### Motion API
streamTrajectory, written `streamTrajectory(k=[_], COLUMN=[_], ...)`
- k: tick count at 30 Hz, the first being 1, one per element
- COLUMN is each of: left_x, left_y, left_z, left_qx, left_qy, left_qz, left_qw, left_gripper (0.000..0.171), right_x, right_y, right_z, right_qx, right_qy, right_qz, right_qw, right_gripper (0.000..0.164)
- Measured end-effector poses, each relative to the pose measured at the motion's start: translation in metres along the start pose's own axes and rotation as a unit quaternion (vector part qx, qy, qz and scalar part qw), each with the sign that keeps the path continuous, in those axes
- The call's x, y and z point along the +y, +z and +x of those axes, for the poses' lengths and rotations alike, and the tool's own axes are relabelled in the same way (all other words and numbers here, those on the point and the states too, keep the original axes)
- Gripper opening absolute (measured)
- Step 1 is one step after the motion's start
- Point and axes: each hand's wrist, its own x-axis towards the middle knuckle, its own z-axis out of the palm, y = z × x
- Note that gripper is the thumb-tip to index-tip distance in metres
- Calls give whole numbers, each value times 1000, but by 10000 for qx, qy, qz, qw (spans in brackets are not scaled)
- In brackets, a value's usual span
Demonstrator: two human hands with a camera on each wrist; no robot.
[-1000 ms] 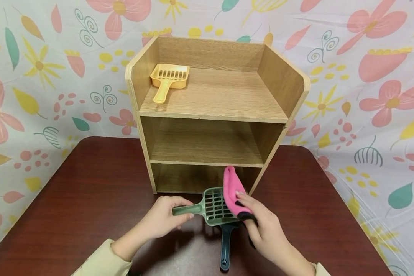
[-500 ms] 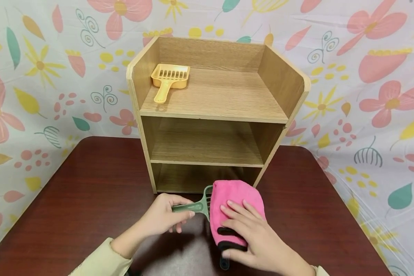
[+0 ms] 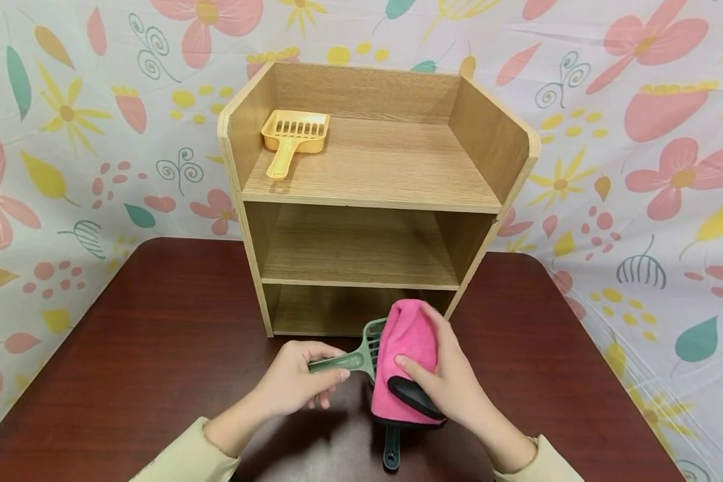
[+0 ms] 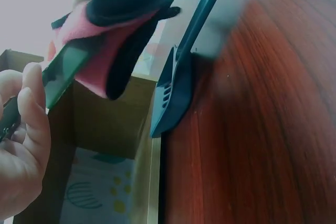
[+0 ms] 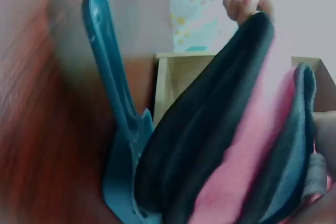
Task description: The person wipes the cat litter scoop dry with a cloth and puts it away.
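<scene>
Green scoop (image 3: 355,361) — left hand (image 3: 292,381) pinches its handle, right hand (image 3: 454,375) pinches the pink mitt (image 3: 405,335) at its head; yellow scoop (image 3: 288,142) lies near the top shelf's (image 3: 391,161) left edge.

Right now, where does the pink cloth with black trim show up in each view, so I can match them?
Head: lower half, just right of center, in the right hand: the pink cloth.
Left wrist: upper left.
Right wrist: large, from center to lower right.
Shared landmark: the dark blue scoop, right of the cloth in left wrist, left in right wrist.
</scene>
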Motion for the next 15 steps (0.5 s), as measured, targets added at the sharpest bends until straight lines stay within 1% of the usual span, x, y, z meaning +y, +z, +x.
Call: streamTrajectory(k=[2,4,6,7,8,9,10,11,13,14,15], left_x=[0,-1,-2,-2,-3,-3,-3,-3,-3,-3,-2], left_y=[1,1,0,0,-1,-1,-2,-2,-3,-4,-4], left_z=[0,1,2,3,4,4,5,6,6,6,7], left_qx=[-22,-51,10,52,123,220,380,557,794,913,996], left_qy=[-7,54,428,665,954,1274,1622,1962,2423,2623,2763], left_qz=[108,260,725,1002,1379,1820,2331,2813,3509,3835,4056], left_qw=[9999,9996,9965,9927,9858,9748,9581,9377,9010,8808,8656], left_gripper=[22,19,20,22,25,27,29,31,32,31,30], right_x=[2,4,7,8,9,10,12,13,16,17,18], right_y=[0,0,0,1,1,1,1,1,1,2,2], right_z=[3,5,7,8,8,9,10,10,11,11,11], right_qx=[2,65,148,205,286,365,449,537,686,750,798], right_qy=[395,758,994,1073,1112,1137,1136,1128,1095,1066,1073], right_qz=[198,277,312,307,303,278,233,192,166,180,223], right_qw=[9990,9967,9944,9935,9929,9925,9922,9920,9915,9913,9908], right_gripper=[86,82,72,65,58,52,45,39,27,22,17])
